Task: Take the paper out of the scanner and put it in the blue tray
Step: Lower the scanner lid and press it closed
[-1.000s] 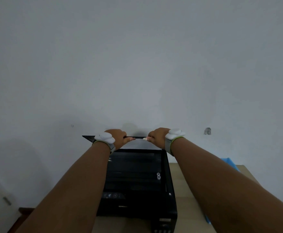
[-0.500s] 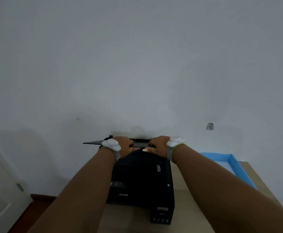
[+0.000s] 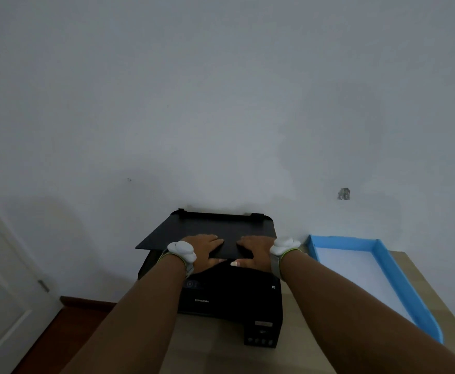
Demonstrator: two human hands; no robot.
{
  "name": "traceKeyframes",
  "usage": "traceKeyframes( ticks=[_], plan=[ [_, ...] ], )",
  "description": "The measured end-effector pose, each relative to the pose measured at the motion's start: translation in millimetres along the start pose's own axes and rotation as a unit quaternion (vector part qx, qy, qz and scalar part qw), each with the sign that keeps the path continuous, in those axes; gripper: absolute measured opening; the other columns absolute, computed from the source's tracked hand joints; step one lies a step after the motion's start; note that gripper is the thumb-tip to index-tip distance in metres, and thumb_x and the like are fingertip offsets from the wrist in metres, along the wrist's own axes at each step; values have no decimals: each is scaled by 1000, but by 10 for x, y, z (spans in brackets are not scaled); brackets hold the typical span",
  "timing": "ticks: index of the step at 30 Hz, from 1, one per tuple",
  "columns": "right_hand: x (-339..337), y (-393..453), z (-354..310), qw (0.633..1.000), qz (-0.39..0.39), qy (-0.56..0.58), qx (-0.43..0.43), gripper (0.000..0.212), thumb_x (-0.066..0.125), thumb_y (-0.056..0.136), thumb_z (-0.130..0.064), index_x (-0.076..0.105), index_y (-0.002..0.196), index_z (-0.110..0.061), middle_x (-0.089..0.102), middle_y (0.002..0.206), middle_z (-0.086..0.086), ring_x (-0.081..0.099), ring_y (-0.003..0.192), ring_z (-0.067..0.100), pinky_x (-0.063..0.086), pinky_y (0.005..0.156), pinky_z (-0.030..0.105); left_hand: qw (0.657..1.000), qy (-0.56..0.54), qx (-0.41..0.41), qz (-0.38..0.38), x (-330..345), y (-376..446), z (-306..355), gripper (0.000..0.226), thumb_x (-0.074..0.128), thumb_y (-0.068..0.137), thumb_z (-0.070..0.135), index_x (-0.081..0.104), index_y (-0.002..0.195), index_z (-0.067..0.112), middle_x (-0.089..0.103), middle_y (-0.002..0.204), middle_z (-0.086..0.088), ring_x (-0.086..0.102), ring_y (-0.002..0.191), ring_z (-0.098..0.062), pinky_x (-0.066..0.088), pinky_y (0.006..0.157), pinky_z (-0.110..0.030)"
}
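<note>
Both hands lie palm-down on the flat black scanner lid (image 3: 215,230), fingers spread over its top and thumbs tucked beneath its near edge, so each hand pinches that edge; the left hand (image 3: 204,248) sits left of centre, the right hand (image 3: 254,248) just beside it to the right, the two near each other but apart; each wrist wears a grey strap with a lumpy white tracker, one on the left wrist (image 3: 182,249) and one on the right wrist (image 3: 285,245); the lid is hinged at the wall side and its near edge stands slightly above the boxy black Epson scanner-printer (image 3: 231,295), with a narrow gap showing at the left; whatever lies on the glass is hidden by the lid; the machine stands on a pale wooden worktop (image 3: 296,344) against a plain white wall (image 3: 221,103); to its right, well apart from the hands, rests the shallow blue rectangular tray (image 3: 399,279), and a white sheet of paper (image 3: 356,271) lies flat inside it; a white door (image 3: 2,292) shows at far left
</note>
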State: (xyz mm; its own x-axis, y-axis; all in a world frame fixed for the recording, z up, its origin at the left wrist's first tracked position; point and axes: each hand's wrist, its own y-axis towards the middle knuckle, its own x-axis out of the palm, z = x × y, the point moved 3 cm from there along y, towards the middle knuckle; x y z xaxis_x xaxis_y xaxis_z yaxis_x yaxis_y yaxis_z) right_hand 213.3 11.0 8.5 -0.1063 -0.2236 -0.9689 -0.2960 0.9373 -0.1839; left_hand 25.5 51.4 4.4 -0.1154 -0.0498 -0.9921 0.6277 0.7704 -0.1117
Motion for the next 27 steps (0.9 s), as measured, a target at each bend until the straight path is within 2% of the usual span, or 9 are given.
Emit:
traceKeyframes(
  ticks=[7, 15, 27],
  plan=[
    [261, -16, -14, 1000, -17, -4, -3, 88, 42, 83, -71, 22, 151, -20, 17, 161, 3, 15, 149, 19, 15, 122, 37, 1000, -6, 16, 0, 218, -97, -1, 72, 37, 90, 62, 19, 151, 27, 21, 160, 2, 25, 145, -17, 27, 119, -34],
    [498, -14, -5, 1000, 0, -18, -10, 90, 40, 82, -72, 19, 151, -19, 14, 162, 4, 11, 150, 20, 10, 122, 39, 999, -11, 31, -32, 357, -133, -9, 81, 39, 87, 67, 12, 152, 27, 10, 162, 1, 13, 149, -16, 18, 121, -33],
    [784, 50, 56, 999, 1, -30, -14, 93, 37, 81, -75, 12, 152, -21, 6, 163, 3, 2, 150, 20, 2, 122, 40, 997, 0, 44, -60, 563, -97, -21, 86, 41, 85, 68, 7, 152, 27, 4, 163, -1, 7, 150, -17, 14, 122, -37]
  ],
)
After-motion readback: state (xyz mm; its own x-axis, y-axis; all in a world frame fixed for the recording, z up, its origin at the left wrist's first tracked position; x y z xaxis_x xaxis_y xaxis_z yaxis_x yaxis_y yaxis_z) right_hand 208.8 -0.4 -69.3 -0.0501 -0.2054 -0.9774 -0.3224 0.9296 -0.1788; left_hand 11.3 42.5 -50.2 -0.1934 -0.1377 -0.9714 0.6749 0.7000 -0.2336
